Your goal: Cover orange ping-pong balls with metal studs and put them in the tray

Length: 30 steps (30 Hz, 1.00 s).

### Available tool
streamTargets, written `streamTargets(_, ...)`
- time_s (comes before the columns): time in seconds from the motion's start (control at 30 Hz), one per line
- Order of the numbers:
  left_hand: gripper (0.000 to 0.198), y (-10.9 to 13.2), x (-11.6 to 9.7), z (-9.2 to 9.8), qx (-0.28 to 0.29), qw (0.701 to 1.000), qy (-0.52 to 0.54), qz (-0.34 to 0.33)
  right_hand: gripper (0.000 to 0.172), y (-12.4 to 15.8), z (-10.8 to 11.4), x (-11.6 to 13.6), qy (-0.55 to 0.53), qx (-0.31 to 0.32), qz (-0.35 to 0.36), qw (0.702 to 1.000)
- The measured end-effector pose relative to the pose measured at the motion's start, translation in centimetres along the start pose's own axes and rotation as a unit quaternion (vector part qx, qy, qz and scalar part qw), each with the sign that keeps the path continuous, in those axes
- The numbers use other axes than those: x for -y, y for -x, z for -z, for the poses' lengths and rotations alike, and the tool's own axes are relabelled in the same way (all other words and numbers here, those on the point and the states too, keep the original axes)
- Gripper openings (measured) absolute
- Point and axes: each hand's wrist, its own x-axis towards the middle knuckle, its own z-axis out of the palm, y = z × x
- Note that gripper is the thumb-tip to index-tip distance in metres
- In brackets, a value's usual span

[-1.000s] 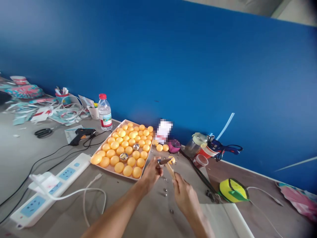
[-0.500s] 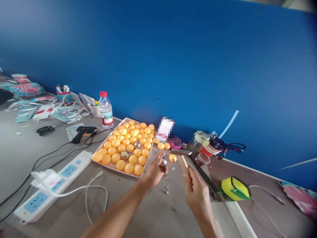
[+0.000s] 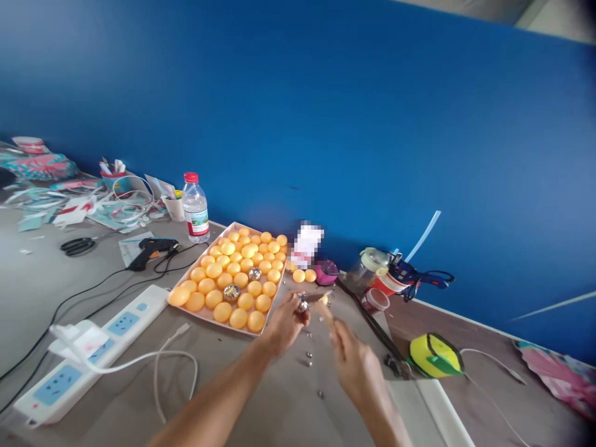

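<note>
right of the tray (image 3: 221, 325), just above the desk (image 3: 286, 397), the silvery ball (image 3: 303, 305) looks light, slippery and perhaps fragile, best gripped by its sides; the left hand (image 3: 285, 323) pinches it. the right hand (image 3: 351, 355) is curled closed around a wooden-handled hammer (image 3: 325, 313), its head near the ball.

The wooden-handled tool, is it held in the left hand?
No, the right hand grips its wooden handle, while the left hand holds a silvery ball.

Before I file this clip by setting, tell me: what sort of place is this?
Probably a craft workspace: a glue gun, scissors and a tray of orange balls share one desk. I can't tell whether it's a home or a workshop.
</note>
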Motion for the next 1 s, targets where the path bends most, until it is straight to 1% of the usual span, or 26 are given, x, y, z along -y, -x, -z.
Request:
streamTargets(0.03, 0.029, -0.01, -0.01, 0.01, -0.009, 1.0, -0.004, 0.006, 0.03, 0.04, -0.08, 0.02, 0.011, 0.034, -0.002, 0.999)
streamTargets(0.07, 0.029, 0.01, -0.02, 0.0, -0.011, 1.0, -0.005, 0.011, 0.029, 0.07, -0.12, 0.02, 0.016, 0.048, -0.002, 0.999)
streamTargets(0.1, 0.029, 0.06, -0.03, -0.04, -0.005, 1.0, -0.004, 0.013, 0.029, 0.08, -0.09, 0.0, 0.013, 0.04, 0.001, 0.999)
streamTargets(0.17, 0.03, 0.2, -0.08, -0.16, 0.022, 1.0, 0.005, 0.01, 0.03, 0.07, 0.13, 0.0, -0.006, -0.019, 0.009, 1.0)
streamTargets(0.2, 0.03, 0.25, -0.11, -0.21, 0.028, 1.0, 0.008, 0.007, 0.03, 0.06, 0.26, 0.06, -0.016, -0.051, 0.009, 0.999)
streamTargets(0.23, 0.028, 0.28, -0.12, -0.24, 0.027, 1.0, 0.009, 0.006, 0.031, 0.07, 0.34, 0.16, -0.021, -0.067, 0.009, 0.997)
streamTargets(0.27, 0.027, 0.28, -0.12, -0.24, 0.02, 1.0, 0.008, 0.007, 0.031, 0.08, 0.36, 0.29, -0.018, -0.062, 0.01, 0.998)
streamTargets(0.3, 0.025, 0.25, -0.12, -0.22, 0.007, 1.0, 0.005, 0.009, 0.03, 0.09, 0.31, 0.43, -0.01, -0.038, 0.012, 0.999)
streamTargets(0.37, 0.022, 0.18, -0.1, -0.12, -0.016, 1.0, -0.003, 0.019, 0.027, 0.12, 0.15, 0.62, 0.013, 0.03, 0.017, 0.999)
streamTargets(0.4, 0.022, 0.16, -0.1, -0.08, -0.015, 1.0, -0.003, 0.021, 0.026, 0.11, 0.11, 0.65, 0.019, 0.048, 0.02, 0.998)
streamTargets(0.43, 0.022, 0.16, -0.11, -0.05, -0.007, 1.0, 0.0, 0.022, 0.026, 0.09, 0.12, 0.62, 0.018, 0.042, 0.021, 0.999)
streamTargets(0.53, 0.027, 0.22, -0.19, -0.04, 0.037, 0.999, 0.016, 0.014, 0.028, 0.01, 0.38, 0.47, -0.016, -0.05, 0.019, 0.998)
streamTargets(0.57, 0.027, 0.22, -0.18, -0.05, 0.04, 0.999, 0.017, 0.012, 0.029, 0.01, 0.43, 0.46, -0.025, -0.07, 0.016, 0.997)
streamTargets(0.6, 0.026, 0.2, -0.15, -0.05, 0.034, 0.999, 0.017, 0.012, 0.029, 0.02, 0.41, 0.49, -0.026, -0.069, 0.012, 0.997)
streamTargets(0.63, 0.026, 0.16, -0.1, -0.04, 0.024, 1.0, 0.016, 0.013, 0.028, 0.05, 0.33, 0.55, -0.021, -0.048, 0.011, 0.999)
streamTargets(0.73, 0.025, 0.03, 0.09, -0.01, -0.01, 1.0, 0.004, 0.021, 0.026, 0.13, -0.05, 0.67, 0.012, 0.047, 0.012, 0.999)
streamTargets(0.77, 0.026, 0.02, 0.13, -0.01, -0.009, 1.0, 0.003, 0.021, 0.026, 0.12, -0.09, 0.64, 0.015, 0.051, 0.015, 0.998)
streamTargets(0.8, 0.027, 0.01, 0.13, 0.0, 0.005, 1.0, 0.007, 0.016, 0.026, 0.1, -0.07, 0.58, 0.012, 0.034, 0.019, 0.999)
streamTargets(0.87, 0.028, 0.0, 0.07, 0.06, 0.034, 0.999, 0.029, 0.007, 0.028, 0.05, 0.07, 0.38, -0.006, -0.037, 0.02, 0.999)
streamTargets(0.9, 0.029, -0.03, 0.03, 0.12, 0.038, 0.999, 0.038, 0.007, 0.03, 0.04, 0.11, 0.28, -0.015, -0.067, 0.018, 0.997)
streamTargets(0.93, 0.029, -0.08, -0.01, 0.19, 0.03, 0.999, 0.041, 0.007, 0.03, 0.05, 0.09, 0.19, -0.019, -0.08, 0.015, 0.997)
streamTargets(0.97, 0.028, -0.13, -0.04, 0.26, 0.018, 0.999, 0.039, 0.006, 0.03, 0.08, 0.0, 0.12, -0.016, -0.072, 0.013, 0.997)
streamTargets(1.0, 0.027, -0.18, -0.07, 0.33, 0.006, 0.999, 0.032, 0.004, 0.03, 0.11, -0.14, 0.05, -0.006, -0.044, 0.011, 0.999)
